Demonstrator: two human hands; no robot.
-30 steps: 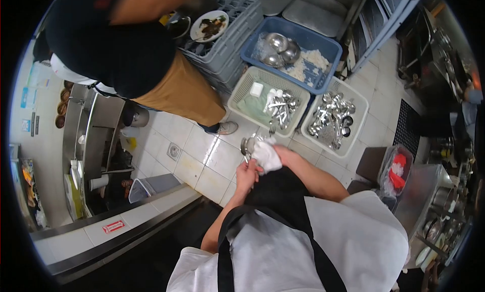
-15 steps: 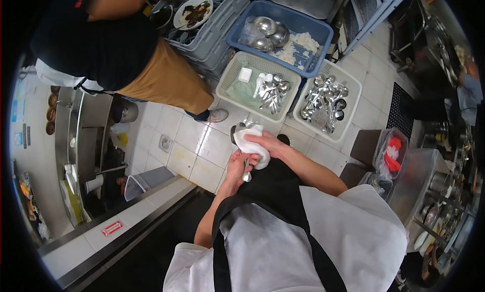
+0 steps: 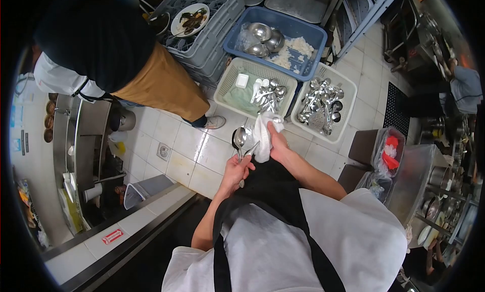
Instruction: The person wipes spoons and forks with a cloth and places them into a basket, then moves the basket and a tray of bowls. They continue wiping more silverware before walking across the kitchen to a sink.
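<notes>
My left hand [image 3: 235, 172] grips the handles of a small bunch of metal spoons [image 3: 240, 139], their bowls pointing up and away from me. My right hand [image 3: 277, 143] holds a white cloth [image 3: 262, 132] bunched against the spoons' right side. Both hands are in front of my black apron, above the tiled floor. Just beyond them sits a pale basket [image 3: 226, 84] with a green cloth and several spoons, and to its right a second pale basket [image 3: 348, 101] heaped with metal cutlery.
A blue crate [image 3: 306, 33] with metal bowls and rice scraps stands behind the baskets. A grey dish rack [image 3: 218, 25] holds a dirty plate [image 3: 189, 18]. Another person in a black top and tan trousers [image 3: 161, 85] stands at left. A floor drain [image 3: 163, 151] lies nearby.
My right hand has slid the cloth up off the spoon bowls and toward the baskets, baring the spoons. The view shifted slightly; the other person leaned further left.
</notes>
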